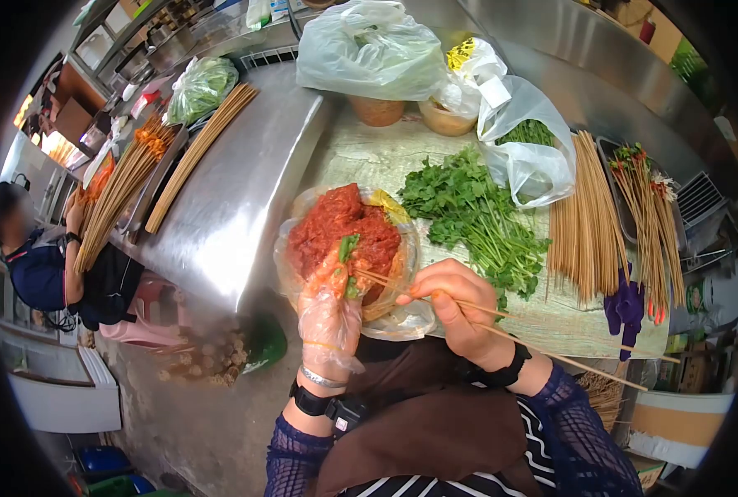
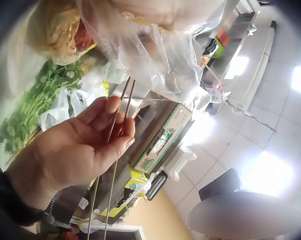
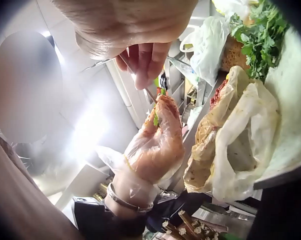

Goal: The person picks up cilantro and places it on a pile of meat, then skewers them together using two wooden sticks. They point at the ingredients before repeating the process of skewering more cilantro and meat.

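Observation:
My left hand, in a clear plastic glove smeared with red, pinches a small piece of red-coated meat with green leaf at its fingertips. Two thin bamboo skewers are gripped between the bare fingers and thumb of my right hand. Their tips run to the green and the meat in the left fingers; the long ends slant down to the right. Just beyond the left hand stands a plastic-lined bowl heaped with red marinated meat. In the right wrist view, a skewer meets the gloved fingertips.
A pile of cilantro lies right of the bowl, with loose bamboo skewers beyond it. Plastic bags and tubs stand at the back. A steel counter holds filled skewers at left, where another person works.

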`<state>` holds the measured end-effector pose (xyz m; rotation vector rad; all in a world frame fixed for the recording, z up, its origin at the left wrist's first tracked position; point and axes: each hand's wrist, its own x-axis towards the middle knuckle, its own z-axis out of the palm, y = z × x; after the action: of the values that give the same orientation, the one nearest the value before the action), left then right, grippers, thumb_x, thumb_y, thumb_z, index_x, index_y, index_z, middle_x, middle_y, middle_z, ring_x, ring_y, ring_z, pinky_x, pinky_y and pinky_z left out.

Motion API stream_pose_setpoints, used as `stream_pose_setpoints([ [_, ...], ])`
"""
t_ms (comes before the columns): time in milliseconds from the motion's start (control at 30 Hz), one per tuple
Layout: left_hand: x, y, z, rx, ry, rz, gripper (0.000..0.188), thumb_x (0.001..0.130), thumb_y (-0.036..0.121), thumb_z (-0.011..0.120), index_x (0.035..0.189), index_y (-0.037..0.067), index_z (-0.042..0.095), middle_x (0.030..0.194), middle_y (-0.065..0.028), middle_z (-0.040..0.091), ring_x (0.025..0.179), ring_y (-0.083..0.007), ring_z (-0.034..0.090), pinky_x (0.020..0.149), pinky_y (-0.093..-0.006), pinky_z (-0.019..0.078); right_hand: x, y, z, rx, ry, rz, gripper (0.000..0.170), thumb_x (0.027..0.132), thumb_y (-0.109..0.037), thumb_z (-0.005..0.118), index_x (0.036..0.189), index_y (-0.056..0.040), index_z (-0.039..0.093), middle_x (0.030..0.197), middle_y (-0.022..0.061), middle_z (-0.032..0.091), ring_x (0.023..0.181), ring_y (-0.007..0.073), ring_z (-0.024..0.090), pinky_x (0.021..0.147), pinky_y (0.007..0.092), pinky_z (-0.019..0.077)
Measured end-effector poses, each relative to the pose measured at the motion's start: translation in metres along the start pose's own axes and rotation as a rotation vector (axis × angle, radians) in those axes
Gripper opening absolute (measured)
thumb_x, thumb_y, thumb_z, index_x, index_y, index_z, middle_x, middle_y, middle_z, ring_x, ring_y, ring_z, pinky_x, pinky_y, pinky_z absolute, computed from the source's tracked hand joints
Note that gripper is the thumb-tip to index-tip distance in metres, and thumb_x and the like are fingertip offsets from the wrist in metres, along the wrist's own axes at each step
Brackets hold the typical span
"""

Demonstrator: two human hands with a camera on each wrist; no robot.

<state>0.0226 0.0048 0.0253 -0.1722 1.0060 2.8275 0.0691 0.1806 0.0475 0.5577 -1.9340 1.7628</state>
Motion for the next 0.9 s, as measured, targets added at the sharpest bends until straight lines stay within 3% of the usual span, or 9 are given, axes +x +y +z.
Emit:
stream_pose_setpoints([
  [133, 0.002, -0.001, -0.01, 0.006, -0.06, -0.021, 0.037, 0.091, 0.003, 0.054, 0.126, -0.006, 0.046, 0.119, -0.0148, 0.057, 0.099, -0.0212, 0.061, 0.083, -0.0301, 0.0534, 0.001, 0.003, 0.002, -0.063, -0.038, -0.08, 0.015, 0.09, -0.008, 0.052, 0.093, 0.0014, 0.062, 0.089, 0.0128, 0.063, 0.081, 0.0244, 0.062, 0.072, 0.0306, 0.0496],
  [233, 0.003, -0.002, -0.01, 0.05, -0.073, 0.006, 0.037, 0.091, 0.002, 0.055, 0.126, -0.007, 0.047, 0.117, -0.0155, 0.057, 0.096, -0.0209, 0.061, 0.08, -0.0286, 0.0537, 0.003, 0.004, 0.003, -0.163, -0.073, -0.146, 0.012, 0.088, -0.006, 0.054, 0.092, 0.0012, 0.062, 0.091, 0.0137, 0.062, 0.078, 0.026, 0.062, 0.068, 0.0307, 0.0507],
  [333, 0.004, -0.006, -0.006, 0.133, -0.018, 0.083, 0.034, 0.091, 0.001, 0.054, 0.124, -0.006, 0.049, 0.11, -0.0155, 0.061, 0.093, -0.0217, 0.064, 0.076, -0.0295, 0.0578, 0.002, 0.008, 0.008, -0.215, -0.088, -0.156, 0.011, 0.085, -0.006, 0.056, 0.092, 0.0001, 0.063, 0.092, 0.0136, 0.061, 0.073, 0.0267, 0.062, 0.063, 0.0314, 0.0513],
  [433, 0.008, -0.01, -0.009, 0.365, 0.081, 0.27, 0.033, 0.088, 0.0, 0.058, 0.12, -0.006, 0.053, 0.11, -0.0152, 0.062, 0.092, -0.022, 0.064, 0.078, -0.0311, 0.0563, 0.006, -0.001, 0.011, -0.299, -0.116, -0.206, 0.011, 0.082, -0.005, 0.059, 0.092, -0.0016, 0.063, 0.091, 0.0129, 0.06, 0.071, 0.0267, 0.062, 0.06, 0.0325, 0.0515],
  [467, 0.006, -0.007, -0.007, 0.362, 0.09, 0.278, 0.027, 0.086, -0.004, 0.059, 0.113, -0.009, 0.057, 0.119, -0.0165, 0.058, 0.101, -0.0188, 0.059, 0.089, -0.0285, 0.0491, 0.009, -0.005, 0.01, -0.32, -0.127, -0.21, 0.015, 0.078, -0.004, 0.062, 0.093, -0.0021, 0.063, 0.091, 0.0124, 0.06, 0.071, 0.0268, 0.062, 0.059, 0.0334, 0.0517],
  [567, 0.005, -0.002, -0.008, 0.628, 0.05, 0.397, 0.027, 0.087, -0.003, 0.058, 0.114, -0.008, 0.057, 0.117, -0.0158, 0.059, 0.1, -0.0191, 0.06, 0.088, -0.0287, 0.0497, 0.009, -0.006, 0.005, -0.293, -0.126, -0.145, 0.018, 0.075, -0.002, 0.064, 0.093, -0.0018, 0.062, 0.091, 0.0122, 0.06, 0.071, 0.0276, 0.061, 0.059, 0.033, 0.0516],
  [667, 0.005, -0.003, -0.008, 0.311, 0.041, 0.149, 0.025, 0.089, -0.001, 0.057, 0.114, -0.007, 0.058, 0.114, -0.0145, 0.06, 0.101, -0.0195, 0.06, 0.089, -0.0293, 0.0489, 0.008, 0.008, 0.013, -0.328, -0.103, -0.282, 0.02, 0.073, -0.003, 0.066, 0.093, -0.0022, 0.063, 0.091, 0.0106, 0.06, 0.072, 0.0264, 0.061, 0.061, 0.0327, 0.0502],
  [767, 0.003, -0.002, 0.0, 0.213, 0.081, 0.064, 0.025, 0.089, 0.0, 0.057, 0.113, -0.006, 0.058, 0.113, -0.0139, 0.061, 0.098, -0.0197, 0.061, 0.088, -0.0305, 0.0501, 0.008, 0.013, 0.018, -0.437, -0.109, -0.36, 0.021, 0.072, -0.005, 0.068, 0.092, -0.0032, 0.063, 0.09, 0.009, 0.06, 0.073, 0.0251, 0.06, 0.062, 0.0334, 0.0473],
  [900, 0.004, -0.019, -0.017, 0.439, 0.024, 0.197, 0.026, 0.089, 0.003, 0.058, 0.114, -0.005, 0.058, 0.111, -0.0136, 0.062, 0.098, -0.0202, 0.061, 0.085, -0.0319, 0.0514, 0.018, 0.019, 0.026, -0.535, -0.062, -0.404, 0.02, 0.072, -0.007, 0.069, 0.09, -0.0048, 0.064, 0.089, 0.0073, 0.06, 0.072, 0.0243, 0.058, 0.061, 0.0345, 0.0444],
])
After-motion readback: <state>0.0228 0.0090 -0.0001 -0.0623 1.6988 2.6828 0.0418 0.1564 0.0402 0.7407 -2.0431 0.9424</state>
